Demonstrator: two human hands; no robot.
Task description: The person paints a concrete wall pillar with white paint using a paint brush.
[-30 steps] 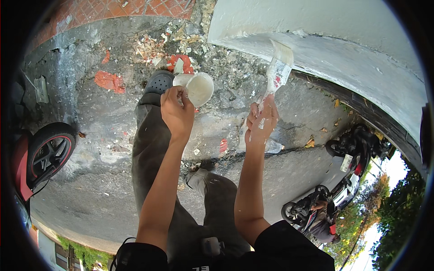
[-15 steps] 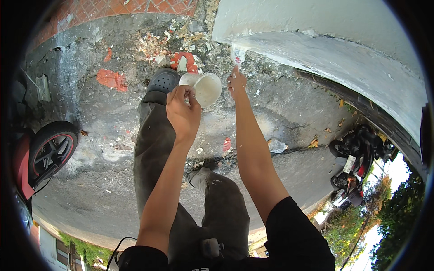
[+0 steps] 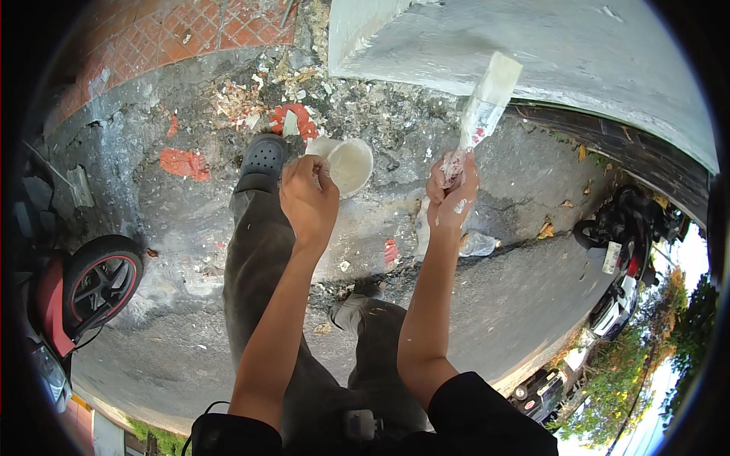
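The left hand (image 3: 309, 199) had its fingers drawn in close at the near rim of a white cup (image 3: 354, 167), pinching it above the ground (image 3: 175, 228). The cup's round mouth was in view, and its inside was whitish. The right hand (image 3: 454, 190), marked with white paint, was closed around the handle of a paintbrush (image 3: 487, 110). The brush slanted upward, its pale bristles overlapping the lower edge of the grey wall (image 3: 578, 42); whether they touched it could not be told.

Below the wall's left corner, paint chips (image 3: 242, 106) were strewn over the ground, near its edge with the red tiles (image 3: 175, 45). A grey perforated shoe (image 3: 264, 156) stood just left of the cup, with an orange-red scrap (image 3: 185, 163) lying farther left. At the ground's left edge was a black wheel (image 3: 103, 279) with a red rim line; toward the right edge, beyond a clear plastic item (image 3: 479, 244), a dark motorcycle (image 3: 627, 228) was parked.
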